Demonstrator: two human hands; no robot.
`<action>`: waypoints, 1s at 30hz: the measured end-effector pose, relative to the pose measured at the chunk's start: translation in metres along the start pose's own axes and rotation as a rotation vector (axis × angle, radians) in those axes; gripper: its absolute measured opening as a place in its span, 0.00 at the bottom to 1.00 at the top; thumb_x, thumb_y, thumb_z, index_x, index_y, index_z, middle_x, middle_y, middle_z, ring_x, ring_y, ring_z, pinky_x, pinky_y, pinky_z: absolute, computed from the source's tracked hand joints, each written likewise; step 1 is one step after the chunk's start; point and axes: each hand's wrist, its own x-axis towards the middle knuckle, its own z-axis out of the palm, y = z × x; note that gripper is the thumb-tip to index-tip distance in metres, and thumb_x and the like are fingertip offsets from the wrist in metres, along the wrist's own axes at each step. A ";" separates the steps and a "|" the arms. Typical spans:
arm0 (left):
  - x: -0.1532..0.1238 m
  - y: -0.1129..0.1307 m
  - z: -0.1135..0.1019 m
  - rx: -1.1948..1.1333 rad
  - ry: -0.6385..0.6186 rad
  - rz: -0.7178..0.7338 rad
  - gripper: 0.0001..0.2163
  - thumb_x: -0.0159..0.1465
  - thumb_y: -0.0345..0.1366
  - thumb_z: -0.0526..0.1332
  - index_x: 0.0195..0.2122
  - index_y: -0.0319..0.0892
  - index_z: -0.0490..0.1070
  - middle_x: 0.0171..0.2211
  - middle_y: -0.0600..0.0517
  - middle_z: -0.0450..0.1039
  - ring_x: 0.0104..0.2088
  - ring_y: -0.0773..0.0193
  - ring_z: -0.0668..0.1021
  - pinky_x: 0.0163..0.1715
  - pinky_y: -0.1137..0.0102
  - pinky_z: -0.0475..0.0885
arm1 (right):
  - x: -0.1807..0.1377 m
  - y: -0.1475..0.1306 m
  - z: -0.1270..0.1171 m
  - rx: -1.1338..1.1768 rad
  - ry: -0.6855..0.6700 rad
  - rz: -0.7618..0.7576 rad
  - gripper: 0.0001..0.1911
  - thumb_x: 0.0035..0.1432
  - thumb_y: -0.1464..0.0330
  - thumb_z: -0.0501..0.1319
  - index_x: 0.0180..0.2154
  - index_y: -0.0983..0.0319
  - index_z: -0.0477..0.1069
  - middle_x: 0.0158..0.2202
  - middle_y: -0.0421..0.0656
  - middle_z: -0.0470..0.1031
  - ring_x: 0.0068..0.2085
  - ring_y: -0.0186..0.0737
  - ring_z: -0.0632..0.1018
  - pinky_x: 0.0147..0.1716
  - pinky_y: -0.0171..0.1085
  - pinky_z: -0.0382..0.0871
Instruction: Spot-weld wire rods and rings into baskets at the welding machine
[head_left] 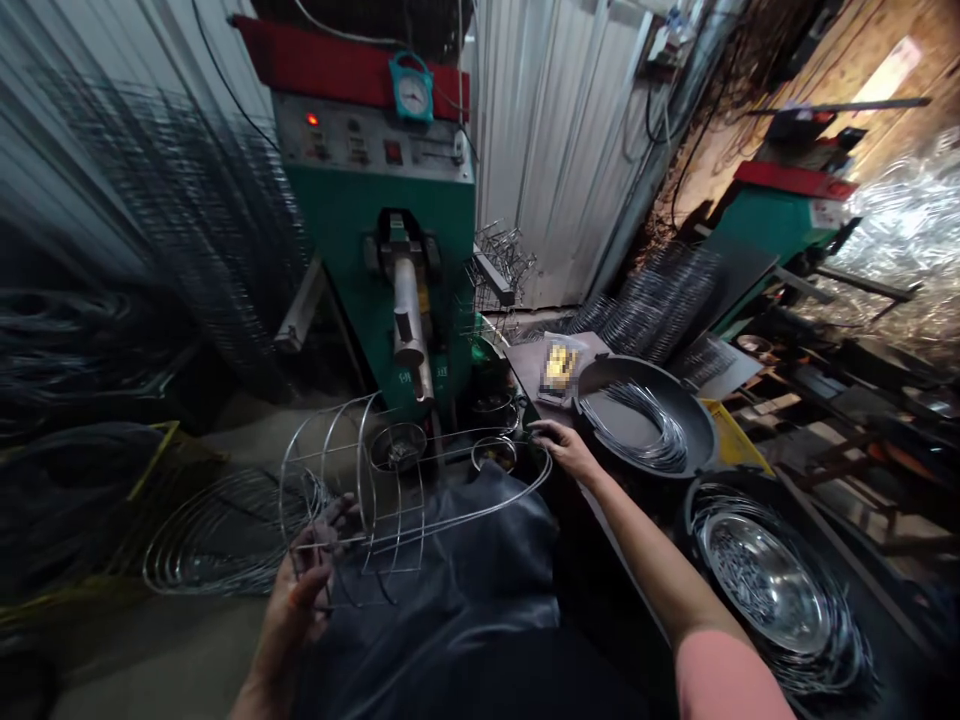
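The left hand [304,590], at 7 o'clock, curls in a narrow grip around the ribs of a wire basket frame [360,510], which stands tilted above a dark apron [450,570]. The right hand [562,447], at 2 o'clock, has its fingers at the end of the frame's long hoop; whether they grip it, I cannot tell. At 4 o'clock, a black tub [694,500] holds wire rings. At 9 o'clock, a stack of wire hoops [214,540] lies low down. Two small steel bowls [397,447] sit just past the frame. A black pan [637,365] of bent wires lies at 2 o'clock. At 12 o'clock stands a green spot-welding machine [375,240].
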 end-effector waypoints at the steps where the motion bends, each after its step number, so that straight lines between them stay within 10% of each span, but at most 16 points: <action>1: 0.000 0.001 0.001 0.006 0.009 -0.014 0.31 0.37 0.54 0.67 0.43 0.48 0.70 0.48 0.45 0.70 0.48 0.45 0.72 0.45 0.57 0.69 | 0.002 -0.003 -0.001 -0.027 -0.015 -0.042 0.14 0.55 0.63 0.59 0.42 0.62 0.72 0.37 0.44 0.75 0.39 0.38 0.75 0.43 0.40 0.68; 7: 0.006 0.000 0.002 0.003 0.063 -0.018 0.27 0.38 0.56 0.67 0.36 0.46 0.71 0.39 0.48 0.73 0.43 0.50 0.73 0.41 0.61 0.70 | 0.006 -0.045 0.004 -0.348 -0.180 -0.404 0.09 0.53 0.61 0.62 0.33 0.58 0.75 0.42 0.47 0.71 0.45 0.42 0.71 0.45 0.42 0.66; 12: 0.020 -0.011 0.014 0.085 0.134 0.011 0.26 0.40 0.53 0.68 0.37 0.42 0.70 0.36 0.51 0.73 0.41 0.59 0.73 0.42 0.69 0.65 | 0.017 -0.071 0.043 -0.317 -0.446 -0.405 0.10 0.59 0.63 0.55 0.35 0.59 0.73 0.33 0.43 0.73 0.35 0.36 0.74 0.36 0.34 0.67; 19: 0.038 -0.010 0.021 0.075 0.139 -0.082 0.23 0.42 0.50 0.69 0.37 0.42 0.72 0.33 0.51 0.73 0.36 0.63 0.73 0.37 0.70 0.66 | 0.046 -0.069 0.068 -0.235 -0.325 -0.197 0.08 0.57 0.66 0.57 0.30 0.63 0.71 0.27 0.40 0.73 0.31 0.35 0.73 0.32 0.32 0.65; 30: 0.073 -0.012 0.039 -0.021 0.141 -0.177 0.23 0.43 0.51 0.68 0.35 0.41 0.70 0.28 0.53 0.72 0.31 0.63 0.74 0.27 0.73 0.66 | 0.091 -0.043 0.081 -0.301 -0.223 -0.375 0.08 0.60 0.66 0.55 0.36 0.60 0.72 0.33 0.43 0.73 0.36 0.37 0.74 0.37 0.35 0.67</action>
